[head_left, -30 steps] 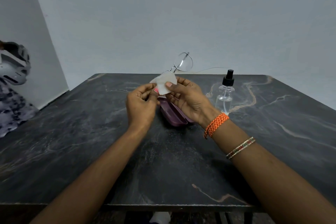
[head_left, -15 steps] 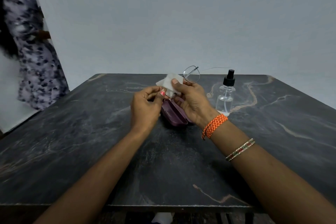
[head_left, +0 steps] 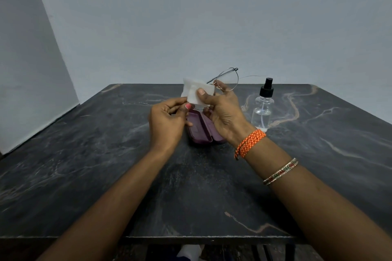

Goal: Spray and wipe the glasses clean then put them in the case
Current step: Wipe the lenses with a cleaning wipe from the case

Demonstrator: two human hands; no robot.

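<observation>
Glasses tilted flatter than a second before, cloth shifted beneath the right hand thumb, and patterned-clothed person at left gone from view.

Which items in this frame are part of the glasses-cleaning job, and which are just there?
Job:
glasses, held in both hands
white wipe, pinched on one lens by the right hand
left hand, holding the frame's lower edge
spray bottle, standing on the table
purple case, open

Just there:
dark marble table
orange wristband
bangles
</observation>
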